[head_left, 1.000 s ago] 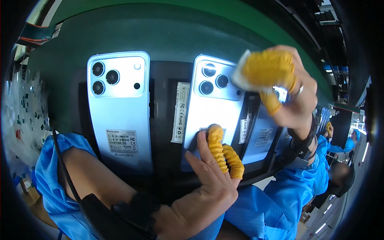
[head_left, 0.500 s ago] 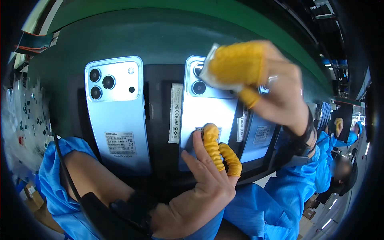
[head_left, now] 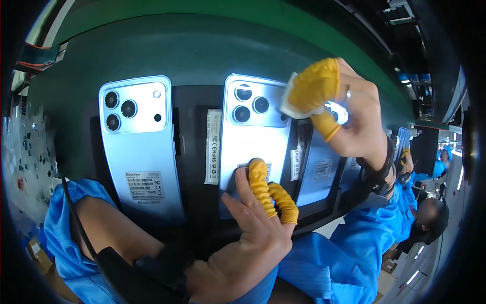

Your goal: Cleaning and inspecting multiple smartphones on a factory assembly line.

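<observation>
Across the lower half of the pale blue smartphone (head_left: 253,139) in the middle lies my left hand (head_left: 253,228), its fingers stretched out against the back and two of them in yellow finger cots. The phone rests back up on a black mat (head_left: 197,101), its camera lenses uncovered. Beside its upper right corner, my right hand (head_left: 349,111), also wearing yellow finger cots, pinches a folded white wiping cloth (head_left: 289,106). A matching smartphone (head_left: 139,164) lies to the left, and another phone (head_left: 316,175) on the right is partly hidden behind my right hand.
A printed white label strip (head_left: 213,147) lies between the left and middle phones; a second strip (head_left: 295,164) is right of the middle one. Clear plastic film (head_left: 30,157) is heaped at the far left. Beyond the mat spreads a green work surface (head_left: 202,50). People in blue sit at right.
My right hand has moved the cloth rightward off the camera area, uncovering the lenses. My left hand keeps its place on the phone. The whole view has shifted slightly.
</observation>
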Tool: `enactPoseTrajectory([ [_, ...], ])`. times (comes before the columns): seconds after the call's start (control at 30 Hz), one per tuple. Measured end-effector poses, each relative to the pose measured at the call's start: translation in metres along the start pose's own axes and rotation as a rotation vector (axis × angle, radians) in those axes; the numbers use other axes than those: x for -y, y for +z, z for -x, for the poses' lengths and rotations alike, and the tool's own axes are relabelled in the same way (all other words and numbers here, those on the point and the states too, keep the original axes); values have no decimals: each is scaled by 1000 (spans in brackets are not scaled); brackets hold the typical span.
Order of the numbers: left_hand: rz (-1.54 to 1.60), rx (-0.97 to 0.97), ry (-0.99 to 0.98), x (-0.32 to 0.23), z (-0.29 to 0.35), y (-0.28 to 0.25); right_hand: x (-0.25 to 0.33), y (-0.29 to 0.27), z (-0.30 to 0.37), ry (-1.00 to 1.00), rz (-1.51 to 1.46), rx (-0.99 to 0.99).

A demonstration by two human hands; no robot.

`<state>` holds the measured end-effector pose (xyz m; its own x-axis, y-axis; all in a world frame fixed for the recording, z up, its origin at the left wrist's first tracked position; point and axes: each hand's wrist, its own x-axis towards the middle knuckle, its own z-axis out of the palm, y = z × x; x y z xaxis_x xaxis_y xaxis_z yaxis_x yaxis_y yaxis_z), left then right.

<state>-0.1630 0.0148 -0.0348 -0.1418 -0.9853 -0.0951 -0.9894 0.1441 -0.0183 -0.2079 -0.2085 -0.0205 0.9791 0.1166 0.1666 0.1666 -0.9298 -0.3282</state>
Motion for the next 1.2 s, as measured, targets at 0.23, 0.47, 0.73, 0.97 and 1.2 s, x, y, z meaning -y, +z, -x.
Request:
enactPoseTrajectory([
  [0.23,-260,-33,109,9,10,3,18,16,-8,-107,68,-118],
  [0.47,-157,-77,-15,-19,-5,25,27,43,19,-221,153,-277],
  [0.73,-164,-79,36,2,1,2,19,8,15,-170,-103,-42],
  [0.97,-157,-78,77,3,-3,4,13,7,13,52,110,-314],
  [1.2,-142,-122,81,1,-5,2,48,22,29,-58,-17,-153],
])
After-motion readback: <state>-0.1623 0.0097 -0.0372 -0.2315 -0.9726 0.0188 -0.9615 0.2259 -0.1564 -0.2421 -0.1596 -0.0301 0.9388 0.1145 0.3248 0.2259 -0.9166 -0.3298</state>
